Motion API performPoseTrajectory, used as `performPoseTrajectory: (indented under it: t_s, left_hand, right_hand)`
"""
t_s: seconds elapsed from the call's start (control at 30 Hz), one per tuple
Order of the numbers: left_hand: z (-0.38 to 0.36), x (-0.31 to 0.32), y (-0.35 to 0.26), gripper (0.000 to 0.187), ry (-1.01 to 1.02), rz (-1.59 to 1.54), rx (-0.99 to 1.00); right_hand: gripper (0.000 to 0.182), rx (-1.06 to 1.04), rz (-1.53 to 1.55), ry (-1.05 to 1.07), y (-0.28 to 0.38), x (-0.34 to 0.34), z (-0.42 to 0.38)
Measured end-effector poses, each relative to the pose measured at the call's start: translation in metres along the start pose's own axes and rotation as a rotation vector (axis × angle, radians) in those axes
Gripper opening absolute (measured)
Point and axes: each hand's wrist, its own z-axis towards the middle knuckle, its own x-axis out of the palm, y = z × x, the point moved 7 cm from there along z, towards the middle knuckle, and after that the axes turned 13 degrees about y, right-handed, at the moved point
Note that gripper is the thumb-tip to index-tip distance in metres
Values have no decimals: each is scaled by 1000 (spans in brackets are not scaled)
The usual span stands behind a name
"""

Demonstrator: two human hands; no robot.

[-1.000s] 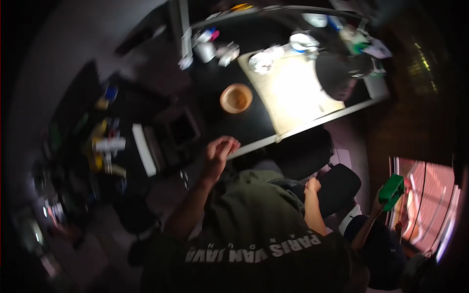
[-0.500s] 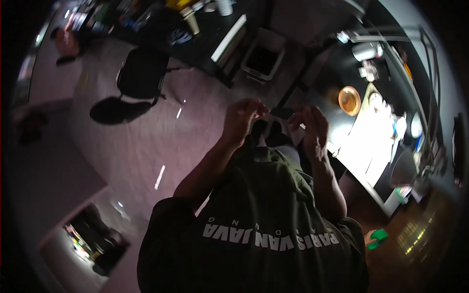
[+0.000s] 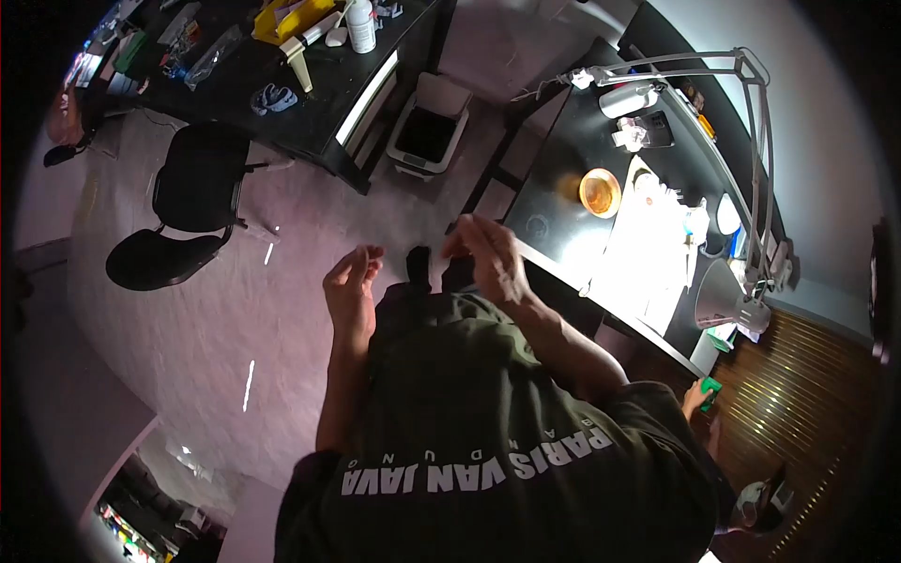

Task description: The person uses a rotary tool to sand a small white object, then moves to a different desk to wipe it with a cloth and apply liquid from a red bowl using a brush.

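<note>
My left hand [image 3: 353, 283] is raised in front of my body, its fingers curled in and pressed together. Facing it across a gap is my right hand [image 3: 490, 258], with fingers bent and close together over the thumb. I cannot make out what either hand holds, if anything. Between and below them are my dark shoes [image 3: 419, 266]. The right hand is the nearer one to the edge of the black workbench [image 3: 554, 202], where a brown bowl [image 3: 601, 192] stands beside a brightly lit white surface [image 3: 640, 258].
A black chair [image 3: 197, 183] stands at left. Beyond it, a dark table [image 3: 328, 108] bears a white bottle [image 3: 360, 26] and a yellow tray [image 3: 293, 19]. A bin [image 3: 427, 131] stands between the tables. A desk lamp [image 3: 727, 291] overhangs the bench. A co-worker's hand [image 3: 694, 399] holds something green [image 3: 710, 392].
My hands have moved apart and left in the view. A dark shape between them earlier no longer shows there. The view has shifted, revealing more of the co-worker at lower right.
</note>
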Motion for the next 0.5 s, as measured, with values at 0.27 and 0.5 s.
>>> performPoseTrajectory:
  t_s: [0.27, 0.5]
  left_hand:
    - [59, 32, -12, 25, 210, 48, -9]
    - [73, 59, -14, 24, 271, 68, -8]
  right_hand:
    - [20, 34, -3, -300, -21, -41, -30]
    - [34, 204, -44, -398, -15, -58, -32]
